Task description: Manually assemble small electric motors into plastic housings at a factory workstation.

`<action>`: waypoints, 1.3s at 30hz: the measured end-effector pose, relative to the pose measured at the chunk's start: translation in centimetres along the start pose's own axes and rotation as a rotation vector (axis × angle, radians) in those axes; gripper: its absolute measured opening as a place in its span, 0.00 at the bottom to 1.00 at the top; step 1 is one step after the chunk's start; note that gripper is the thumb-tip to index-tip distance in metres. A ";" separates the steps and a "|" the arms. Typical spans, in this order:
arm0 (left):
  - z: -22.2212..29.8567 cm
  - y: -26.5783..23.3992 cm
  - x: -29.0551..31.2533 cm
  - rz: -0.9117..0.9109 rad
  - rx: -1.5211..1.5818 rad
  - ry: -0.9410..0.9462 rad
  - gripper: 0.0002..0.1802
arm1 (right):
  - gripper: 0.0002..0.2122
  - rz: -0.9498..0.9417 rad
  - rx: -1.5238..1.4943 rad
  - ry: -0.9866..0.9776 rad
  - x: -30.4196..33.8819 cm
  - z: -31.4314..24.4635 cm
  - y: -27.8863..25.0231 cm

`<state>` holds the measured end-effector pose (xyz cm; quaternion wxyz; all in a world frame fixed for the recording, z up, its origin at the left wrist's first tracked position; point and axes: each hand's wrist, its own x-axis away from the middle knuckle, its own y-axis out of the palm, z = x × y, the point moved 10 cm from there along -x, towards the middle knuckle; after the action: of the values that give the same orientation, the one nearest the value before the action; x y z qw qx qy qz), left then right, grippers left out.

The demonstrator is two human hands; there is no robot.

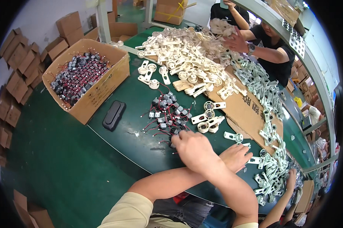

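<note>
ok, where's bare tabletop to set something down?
Free: green tabletop between the black case and motor pile, up toward the carton; narrower, case to near edge. Crowded: cream parts heap, pale green parts heap beside the left hand, motors at the right hand.

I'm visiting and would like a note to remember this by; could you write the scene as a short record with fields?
Surface: green table
Arms: crossed, right over left
Right hand: at the near edge of the small wired motors; grip hidden
Left hand: close by a pale green part; whether it holds anything is unclear
Far side: heap of cream parts
Right side: pale green heap
Left side: cardboard box containing motors; black case nearby
</note>
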<state>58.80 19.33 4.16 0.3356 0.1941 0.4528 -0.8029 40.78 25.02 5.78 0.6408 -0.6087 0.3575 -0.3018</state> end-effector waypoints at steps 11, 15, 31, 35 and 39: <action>-1.0 -0.1 0.3 0.060 -0.031 -0.023 0.22 | 0.10 0.065 -0.488 0.262 -1.4 3.8 1.5; -2.4 1.2 0.3 0.017 -0.035 -0.067 0.22 | 0.12 0.087 -1.191 0.685 0.2 7.5 1.9; -8.7 -2.5 -0.4 0.167 1.473 -0.683 0.21 | 0.07 0.927 -1.252 0.871 22.0 19.4 -1.2; -8.6 -1.6 0.8 0.103 1.339 -0.750 0.21 | 0.05 0.977 -1.149 0.863 22.6 18.3 -0.4; -7.9 -1.0 0.5 0.054 1.230 -0.752 0.21 | 0.03 0.956 -1.026 0.900 23.5 18.7 -0.6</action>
<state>57.83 26.29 0.40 0.3185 0.0695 -0.2326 -0.9163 69.47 16.19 4.30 0.1386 -0.4289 0.8926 -0.0113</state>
